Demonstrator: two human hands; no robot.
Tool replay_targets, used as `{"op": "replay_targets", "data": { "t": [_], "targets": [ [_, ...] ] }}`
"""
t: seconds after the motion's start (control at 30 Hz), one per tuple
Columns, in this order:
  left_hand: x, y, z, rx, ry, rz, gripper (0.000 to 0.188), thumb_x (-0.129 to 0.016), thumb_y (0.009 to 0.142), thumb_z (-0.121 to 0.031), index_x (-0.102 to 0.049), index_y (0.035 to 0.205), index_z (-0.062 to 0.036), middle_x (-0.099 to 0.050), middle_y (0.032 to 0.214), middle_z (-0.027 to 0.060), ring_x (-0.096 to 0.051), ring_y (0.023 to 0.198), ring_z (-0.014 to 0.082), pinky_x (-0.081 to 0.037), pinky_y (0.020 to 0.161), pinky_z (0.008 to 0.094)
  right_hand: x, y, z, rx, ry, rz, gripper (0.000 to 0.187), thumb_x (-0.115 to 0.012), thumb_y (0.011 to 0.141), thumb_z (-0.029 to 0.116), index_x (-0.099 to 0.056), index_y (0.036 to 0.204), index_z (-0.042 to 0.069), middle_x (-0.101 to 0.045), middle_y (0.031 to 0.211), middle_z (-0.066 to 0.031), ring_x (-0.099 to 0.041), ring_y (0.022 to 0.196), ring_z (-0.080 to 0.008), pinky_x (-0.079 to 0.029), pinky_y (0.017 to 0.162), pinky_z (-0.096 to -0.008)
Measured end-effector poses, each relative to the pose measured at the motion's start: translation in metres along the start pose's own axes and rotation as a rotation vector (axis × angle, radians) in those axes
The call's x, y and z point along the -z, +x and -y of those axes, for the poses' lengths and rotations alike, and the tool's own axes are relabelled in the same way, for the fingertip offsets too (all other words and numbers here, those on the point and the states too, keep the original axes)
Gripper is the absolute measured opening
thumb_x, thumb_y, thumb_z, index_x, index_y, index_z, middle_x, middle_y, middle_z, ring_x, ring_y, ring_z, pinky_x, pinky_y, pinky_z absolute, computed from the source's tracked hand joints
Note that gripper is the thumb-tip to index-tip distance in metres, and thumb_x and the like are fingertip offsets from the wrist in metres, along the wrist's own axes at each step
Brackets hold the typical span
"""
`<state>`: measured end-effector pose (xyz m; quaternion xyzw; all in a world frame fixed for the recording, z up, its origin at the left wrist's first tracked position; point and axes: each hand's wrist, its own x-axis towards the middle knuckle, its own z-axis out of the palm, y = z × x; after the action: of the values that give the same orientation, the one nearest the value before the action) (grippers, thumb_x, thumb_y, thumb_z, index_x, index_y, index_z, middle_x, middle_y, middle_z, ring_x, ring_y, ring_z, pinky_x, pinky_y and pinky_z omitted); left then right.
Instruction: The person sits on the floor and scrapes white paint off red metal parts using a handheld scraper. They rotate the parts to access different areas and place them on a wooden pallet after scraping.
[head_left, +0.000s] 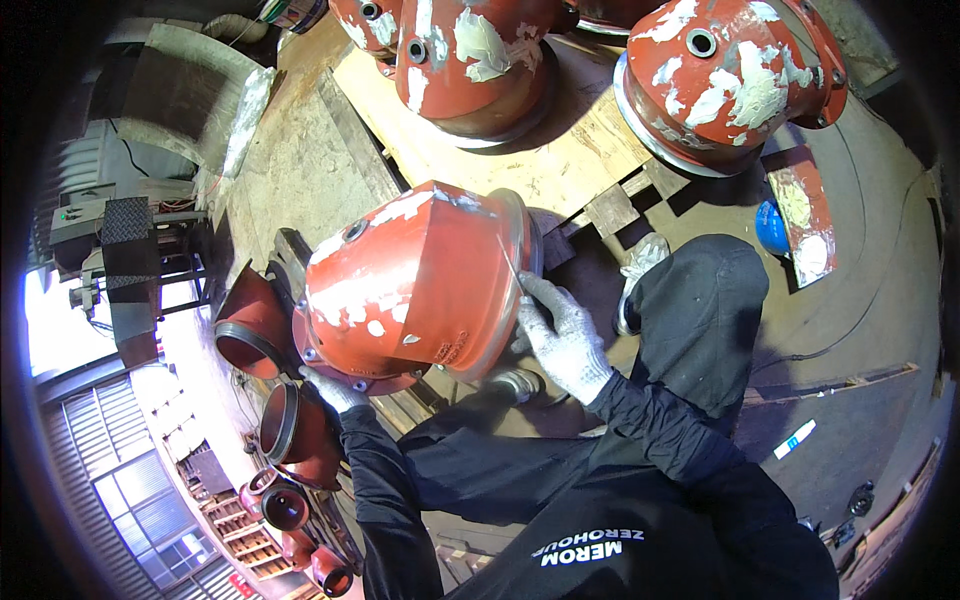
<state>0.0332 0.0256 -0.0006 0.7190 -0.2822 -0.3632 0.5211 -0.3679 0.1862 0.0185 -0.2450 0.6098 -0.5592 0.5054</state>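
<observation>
Casting (395,265) mid-view, long axis roughly 9-to-3, wide rim (530,238) at 3. Lies at 10 o'clock from right hand (563,338), at 1 from left hand (335,390). Right fingers pinch thin tool (511,262), aimed at 11 near rim, hand nearer it. Left fingers against casting's 7-o'clock edge; spread unclear. Bucket (293,12) at 11, contents hidden.

Red-painted flanged casting (400,280), patched with whitish filler, lying on its side, broad rim facing right, slim tool (511,263) slanting just beside that rim.
</observation>
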Motion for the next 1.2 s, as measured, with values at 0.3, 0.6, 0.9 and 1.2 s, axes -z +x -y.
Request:
{"op": "replay_targets", "data": {
  "t": [0.3, 0.6, 0.9, 1.2],
  "targets": [
    [0.002, -0.004, 0.002, 0.026, -0.029, 0.040, 0.095, -0.039, 0.099, -0.081, -0.024, 0.170, -0.0195, -0.027, 0.174, 0.0068, -0.028, 0.157, 0.0339, -0.028, 0.123, 0.0545, 0.009, 0.014, 0.016, -0.063, -0.097, 0.011, 0.043, -0.059, 0.110, 0.020, -0.056, 0.147, 0.000, -0.075, 0.114, -0.0159, -0.073, 0.080, -0.0116, -0.058, 0.078, -0.0295],
    [-0.008, -0.019, -0.005, 0.077, -0.042, 0.001, 0.094, -0.037, 0.098, -0.083, -0.026, 0.169, -0.0227, -0.026, 0.174, 0.0046, -0.026, 0.157, 0.0335, -0.027, 0.122, 0.0574, -0.002, 0.011, 0.027, 0.017, -0.161, 0.069, 0.045, -0.057, 0.106, 0.021, -0.056, 0.145, -0.001, -0.066, 0.132, -0.0304, -0.066, 0.124, -0.0425, -0.052, 0.105, -0.0429],
    [0.006, 0.000, 0.009, -0.115, 0.010, -0.047, 0.083, -0.043, 0.108, -0.066, -0.026, 0.168, -0.0111, -0.032, 0.171, 0.0093, -0.034, 0.152, 0.0281, -0.028, 0.125, 0.0420, -0.005, 0.015, 0.033, -0.020, -0.354, 0.105, 0.047, -0.062, 0.105, 0.022, -0.057, 0.147, 0.001, -0.067, 0.131, -0.0283, -0.068, 0.122, -0.0408, -0.054, 0.102, -0.0427],
    [0.031, 0.039, 0.034, -0.163, 0.026, -0.180, 0.077, -0.052, 0.105, -0.063, -0.047, 0.157, -0.0057, -0.048, 0.160, 0.0056, -0.049, 0.140, 0.0240, -0.041, 0.116, 0.0385, -0.018, 0.020, 0.042, -0.015, -0.736, 0.216, 0.060, -0.057, 0.101, 0.025, -0.045, 0.156, 0.003, -0.067, 0.113, -0.0325, -0.071, 0.102, -0.0475, -0.058, 0.091, -0.0549]
  ]
}}
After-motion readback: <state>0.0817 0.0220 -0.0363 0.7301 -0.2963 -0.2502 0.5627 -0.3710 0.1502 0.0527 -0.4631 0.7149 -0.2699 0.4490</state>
